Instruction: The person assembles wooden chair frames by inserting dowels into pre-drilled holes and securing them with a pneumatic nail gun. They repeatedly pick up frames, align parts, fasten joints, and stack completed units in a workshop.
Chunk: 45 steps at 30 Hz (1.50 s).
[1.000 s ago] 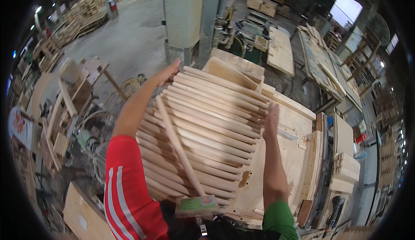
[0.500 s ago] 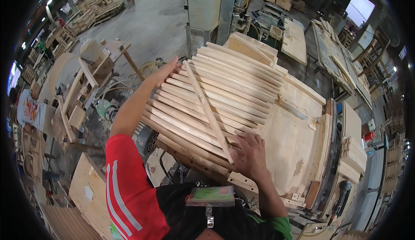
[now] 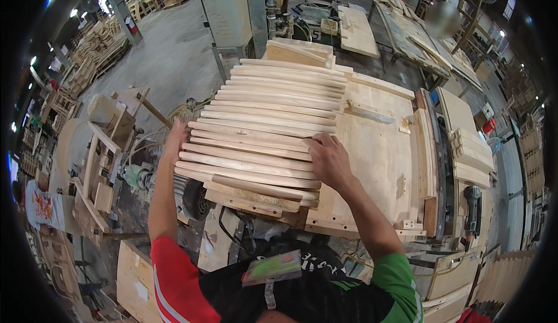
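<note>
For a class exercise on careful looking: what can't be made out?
Head view: palm of the right hand, hidden by its own back.
Head view: surface under the wooden sticks, covered by them.
Head view: grip of the left hand, too small.
Head view: something beside the far worktable, lost in a blurred patch.

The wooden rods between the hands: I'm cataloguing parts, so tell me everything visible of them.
The wooden rods are pale, smooth-looking, slim and slightly bowed, with rounded ends. They lie side by side, running left to right, left ends staggered; one at the near edge starts farther right than its neighbours. The left hand is at some left ends; the right hand touches right ends.
</note>
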{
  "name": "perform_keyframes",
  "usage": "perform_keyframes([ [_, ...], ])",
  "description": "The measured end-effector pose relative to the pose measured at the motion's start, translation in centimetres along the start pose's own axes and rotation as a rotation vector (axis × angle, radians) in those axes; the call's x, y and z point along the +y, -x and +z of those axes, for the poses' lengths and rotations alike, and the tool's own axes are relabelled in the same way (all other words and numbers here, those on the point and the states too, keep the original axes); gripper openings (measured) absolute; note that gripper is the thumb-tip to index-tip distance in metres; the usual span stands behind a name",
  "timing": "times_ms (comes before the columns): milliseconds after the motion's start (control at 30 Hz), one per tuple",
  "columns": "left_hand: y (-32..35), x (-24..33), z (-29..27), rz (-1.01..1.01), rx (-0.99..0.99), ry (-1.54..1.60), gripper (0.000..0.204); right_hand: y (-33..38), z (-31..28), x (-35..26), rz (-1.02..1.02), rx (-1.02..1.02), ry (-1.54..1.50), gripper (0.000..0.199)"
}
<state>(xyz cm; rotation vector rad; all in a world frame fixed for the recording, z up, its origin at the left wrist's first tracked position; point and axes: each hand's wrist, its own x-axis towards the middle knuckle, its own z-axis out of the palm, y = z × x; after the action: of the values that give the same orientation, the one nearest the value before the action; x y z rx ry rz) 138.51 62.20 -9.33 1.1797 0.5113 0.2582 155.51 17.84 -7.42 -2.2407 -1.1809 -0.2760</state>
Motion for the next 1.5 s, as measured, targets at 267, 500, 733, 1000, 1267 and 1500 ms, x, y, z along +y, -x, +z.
perform_keyframes([
  [267, 2.7, 2.0, -0.2, 0.017, 0.070, -0.422, 0.051, 3.5, 3.8, -1.2, 0.437, 0.385, -0.386, 0.041],
  [500, 5.4, 3.0, 2.3, 0.306, 0.155, -0.795, 0.057, 11.7, 5.1, -0.1, 0.577, 0.495, -0.482, 0.038],
  [733, 9.9, 1.1, 13.9, 0.520, -0.143, -0.567, 0.060, 31.1, -5.3, -2.1, 0.572, 0.273, -0.556, 0.035],
  [1000, 26.0, -15.8, 46.6, 0.260, -0.927, -0.365, 0.040, 58.9, -12.2, -3.1, 1.121, 0.631, -0.300, 0.033],
  [1267, 45.3, -47.9, 70.9, -0.080, -1.696, -0.869, 0.052, 84.1, -22.0, 1.2, 1.737, 1.011, 0.512, 0.049],
  [1500, 60.3, -58.5, 84.8, -0.173, -1.699, -1.054, 0.056, 93.2, -23.3, 6.6, 1.954, 1.069, 0.136, 0.057],
])
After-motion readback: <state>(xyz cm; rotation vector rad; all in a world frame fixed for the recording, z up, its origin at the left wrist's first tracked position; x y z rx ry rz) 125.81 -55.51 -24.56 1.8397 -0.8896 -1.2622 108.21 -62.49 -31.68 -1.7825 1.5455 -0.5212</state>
